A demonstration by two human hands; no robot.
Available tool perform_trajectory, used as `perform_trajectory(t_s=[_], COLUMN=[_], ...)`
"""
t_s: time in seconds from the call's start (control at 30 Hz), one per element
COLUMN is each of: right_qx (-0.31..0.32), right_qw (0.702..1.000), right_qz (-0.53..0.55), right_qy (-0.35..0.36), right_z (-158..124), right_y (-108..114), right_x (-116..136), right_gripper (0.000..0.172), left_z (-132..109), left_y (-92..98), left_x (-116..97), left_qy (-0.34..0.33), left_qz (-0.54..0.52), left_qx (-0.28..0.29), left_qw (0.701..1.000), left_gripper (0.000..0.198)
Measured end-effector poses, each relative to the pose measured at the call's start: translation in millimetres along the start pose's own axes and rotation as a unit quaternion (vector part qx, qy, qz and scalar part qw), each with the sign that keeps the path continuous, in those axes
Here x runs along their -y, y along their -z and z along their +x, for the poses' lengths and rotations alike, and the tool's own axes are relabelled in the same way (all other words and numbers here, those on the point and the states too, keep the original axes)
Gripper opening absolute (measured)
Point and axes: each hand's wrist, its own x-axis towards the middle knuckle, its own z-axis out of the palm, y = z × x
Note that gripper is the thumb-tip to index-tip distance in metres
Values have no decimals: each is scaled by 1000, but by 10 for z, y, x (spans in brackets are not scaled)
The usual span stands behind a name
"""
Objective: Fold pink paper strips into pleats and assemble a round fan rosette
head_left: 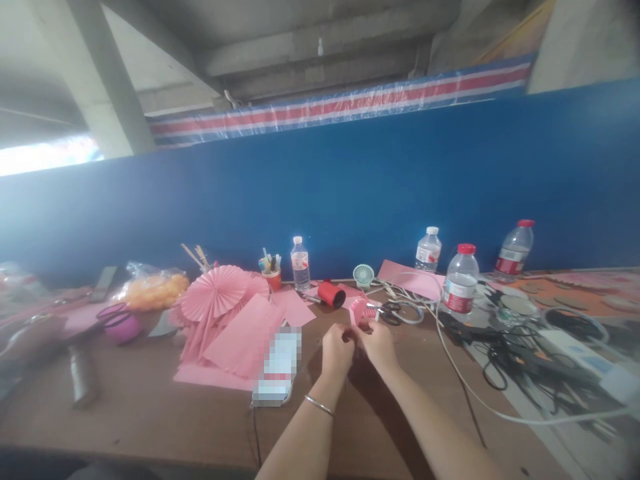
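Both hands meet over the middle of the table. My left hand (338, 345), with a silver bangle on its wrist, has its fingers curled and pinched at the near end of a small piece of folded pink paper (358, 309). My right hand (377, 343) grips the same paper from the other side, its fingertips close against the left ones. The paper's pleats show above the fingers; its lower part is hidden by them. Just beyond the right hand lie scissors with dark handles (392, 313). A red cup-like cylinder (331, 294) lies on its side beyond the left hand.
Left of my hands are a pixelated phone-like device (277, 367) with a cable, pink paper sheets (243, 337) and a pleated paper fan (215, 293). Water bottles (461, 280) stand along the back. Tangled cables (505, 347) and a power strip (575, 353) cover the right. A blue partition (320, 193) rises behind.
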Motion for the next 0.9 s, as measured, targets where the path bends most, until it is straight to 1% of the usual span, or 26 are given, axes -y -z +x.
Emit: perform_trajectory(t_s=[0.07,0.13,0.23,0.33,0.43,0.57,0.67,0.73,0.8,0.9], right_qx=[-7,-8,-2,17,27,17,13,19,32,45], right_qw=[999,997,993,985,976,962,956,949,936,909], right_qz=[30,66,112,161,210,267,284,303,337,391], right_qy=[-13,-25,-40,-52,-59,-59,-69,-81,-98,-138], right_z=[24,45,57,53,57,81,90,83,72,59], right_y=[12,30,35,-5,-51,-47,-8,13,27,40], right_x=[-17,-26,-38,-79,-133,-153,-110,-71,-38,-23], right_gripper=[19,20,24,23,22,27,33,37,38,36], left_z=[2,24,65,86,89,80,56,36,20,9], left_y=[-17,-33,-46,-35,-16,-26,-33,-16,12,35], left_x=[-27,-35,-7,38,51,12,-49,-95,-129,-130], left_qy=[6,17,51,92,99,93,51,11,-20,-34], left_qz=[-28,-95,-213,-280,-280,-267,-262,-254,-239,-219], left_qx=[3,20,70,102,93,94,73,74,80,77], left_qw=[1000,995,973,950,950,955,961,964,968,972], left_gripper=[6,9,20,25,25,23,21,20,18,17])
